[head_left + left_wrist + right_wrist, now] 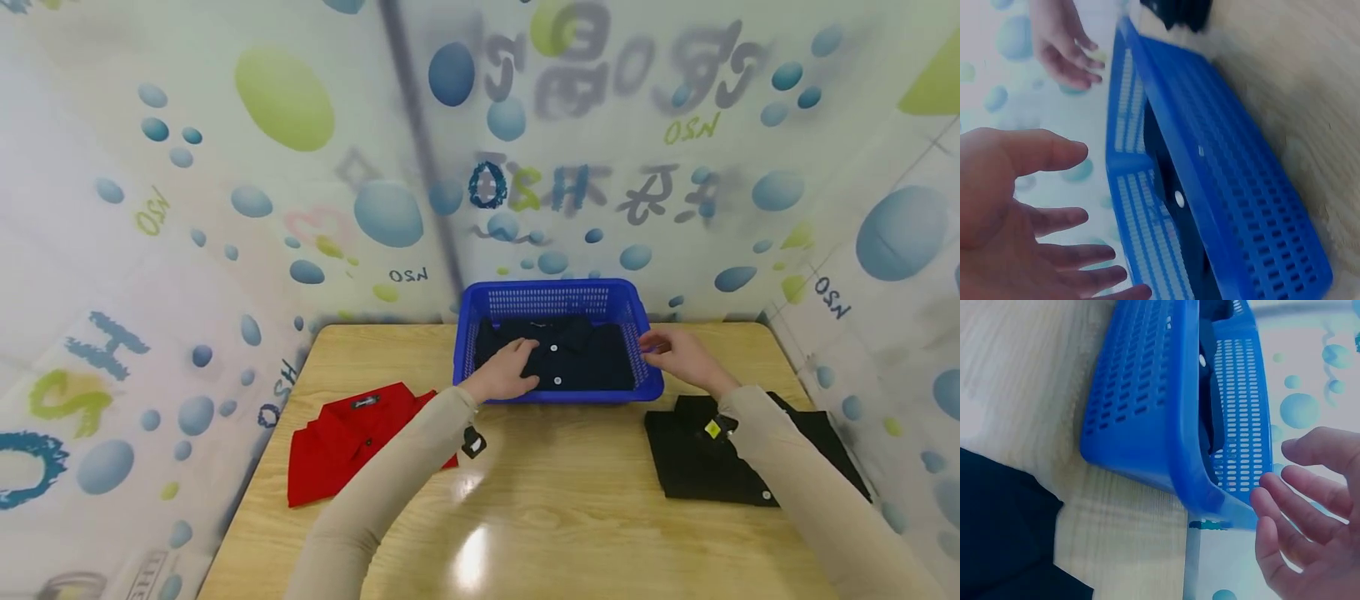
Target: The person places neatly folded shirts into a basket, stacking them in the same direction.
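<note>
A blue plastic basket (555,397) stands at the back of the table with a folded dark navy polo shirt (592,358) lying in it, its white buttons showing. Over the basket's front left part is my left hand (506,371), its fingers extended and apart in the left wrist view, holding nothing. My right hand (678,354) hovers by the basket's right rim, fingers loosely bent and nothing in them; in the right wrist view the fingertips (1266,481) are right at the rim.
A folded red polo shirt (337,450) lies on the wooden table (525,500) at the left, partly covered by my left sleeve. To the right is a folded black shirt (690,458), partly behind my right forearm. A patterned curtain-like wall (337,275) rises behind the table.
</note>
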A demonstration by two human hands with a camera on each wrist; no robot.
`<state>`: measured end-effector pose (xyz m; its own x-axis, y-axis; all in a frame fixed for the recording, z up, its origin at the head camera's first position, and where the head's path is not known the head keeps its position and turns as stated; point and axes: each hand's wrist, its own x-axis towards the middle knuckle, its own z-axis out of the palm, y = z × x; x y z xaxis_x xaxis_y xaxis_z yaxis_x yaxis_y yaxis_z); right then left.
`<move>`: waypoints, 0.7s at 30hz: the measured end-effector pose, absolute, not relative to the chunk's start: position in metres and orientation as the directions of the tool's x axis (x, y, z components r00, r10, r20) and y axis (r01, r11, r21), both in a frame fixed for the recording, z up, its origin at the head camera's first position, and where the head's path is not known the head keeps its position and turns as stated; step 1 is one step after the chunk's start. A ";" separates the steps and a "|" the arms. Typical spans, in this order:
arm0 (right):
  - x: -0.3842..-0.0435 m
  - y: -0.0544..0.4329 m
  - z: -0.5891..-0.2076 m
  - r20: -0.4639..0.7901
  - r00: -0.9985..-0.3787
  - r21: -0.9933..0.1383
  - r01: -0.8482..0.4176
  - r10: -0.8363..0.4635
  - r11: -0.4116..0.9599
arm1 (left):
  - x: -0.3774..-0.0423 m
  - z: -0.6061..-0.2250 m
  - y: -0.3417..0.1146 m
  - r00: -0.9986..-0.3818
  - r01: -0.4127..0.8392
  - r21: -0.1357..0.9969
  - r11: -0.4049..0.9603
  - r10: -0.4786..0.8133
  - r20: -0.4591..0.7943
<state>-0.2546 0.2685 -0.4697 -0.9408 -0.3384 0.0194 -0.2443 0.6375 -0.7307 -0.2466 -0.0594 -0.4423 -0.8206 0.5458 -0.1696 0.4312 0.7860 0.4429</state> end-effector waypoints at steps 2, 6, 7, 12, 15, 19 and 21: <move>-0.246 0.270 -0.471 0.029 -0.941 -0.740 -0.246 -0.336 0.626 | -0.236 -0.442 -0.054 -0.807 0.464 0.421 0.780 0.568 -0.162; -0.231 0.272 -0.474 0.032 -0.943 -0.749 -0.241 -0.330 0.616 | -0.218 -0.442 -0.045 -0.785 0.513 0.380 0.770 0.600 -0.155; -0.227 0.273 -0.475 0.041 -0.942 -0.750 -0.249 -0.333 0.612 | -0.214 -0.442 -0.043 -0.778 0.527 0.374 0.763 0.610 -0.149; -0.211 0.277 -0.480 0.061 -0.942 -0.749 -0.261 -0.329 0.609 | -0.197 -0.445 -0.034 -0.752 0.587 0.346 0.732 0.651 -0.103; -0.202 0.280 -0.483 0.083 -0.940 -0.747 -0.277 -0.330 0.604 | -0.186 -0.447 -0.028 -0.739 0.619 0.335 0.711 0.671 -0.058; -0.193 0.286 -0.488 0.098 -0.942 -0.752 -0.281 -0.320 0.597 | -0.171 -0.454 -0.021 -0.721 0.649 0.344 0.678 0.693 -0.004; -0.189 0.289 -0.491 0.091 -0.947 -0.755 -0.267 -0.307 0.599 | -0.166 -0.461 -0.017 -0.715 0.649 0.368 0.666 0.699 -0.004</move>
